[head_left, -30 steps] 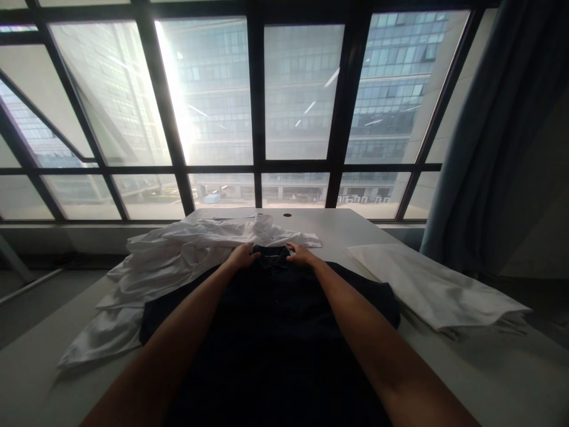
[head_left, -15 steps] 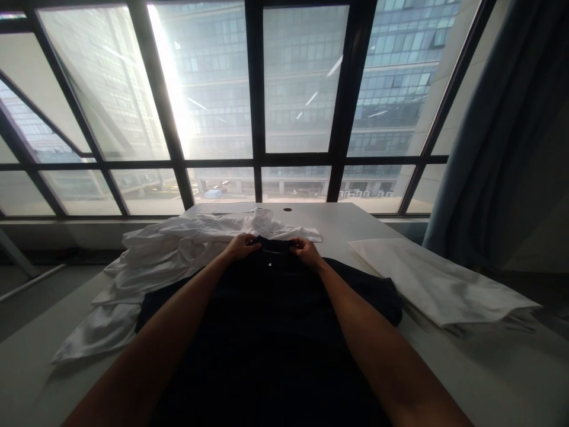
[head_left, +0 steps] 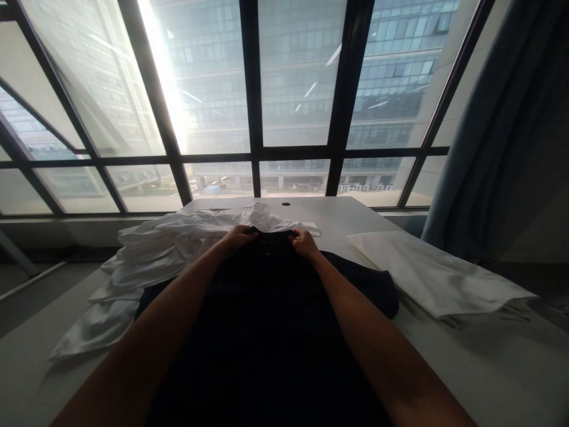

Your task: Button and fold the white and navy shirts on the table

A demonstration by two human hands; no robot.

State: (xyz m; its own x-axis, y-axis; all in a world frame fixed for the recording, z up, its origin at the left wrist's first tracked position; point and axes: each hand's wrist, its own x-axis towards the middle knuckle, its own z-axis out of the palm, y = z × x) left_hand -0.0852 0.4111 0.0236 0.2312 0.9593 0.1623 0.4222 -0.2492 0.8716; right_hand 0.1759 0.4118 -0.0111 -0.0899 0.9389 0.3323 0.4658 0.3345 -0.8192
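**Dark shirt, collar end, both hands on it**

Item: change since the earlier frames. My hands are sitting closer together at the collar than a second ago, fingers now curled over its edge instead of lying flat beside it, and the view is tipping slightly up toward the window.

Item: left hand (head_left: 240, 236). I am pinching the left side of the collar (head_left: 272, 235), fingers folded round the cloth.

Item: right hand (head_left: 303, 242). I am gripping the right side of the same collar, fingers bent over the fabric.

Item: dark shirt (head_left: 267, 320). It is lying flat on the table (head_left: 466, 367) directly in front of me, collar at the far end, body running back under my forearms.

Item: white pile (head_left: 151, 261). Crumpled garments are touching the shirt's left edge and reaching behind the collar.

Item: white sheet (head_left: 427, 279). Folded cloth is lying to the right, apart from the shirt.

Item: risks, as I judge them. Pulling the collar unevenly could be skewing the shirt. The white pile is lying so near that a finger could be catching it and dragging it along. Backlight from the window is leaving the dark cloth nearly featureless, so I could be misjudging creases.
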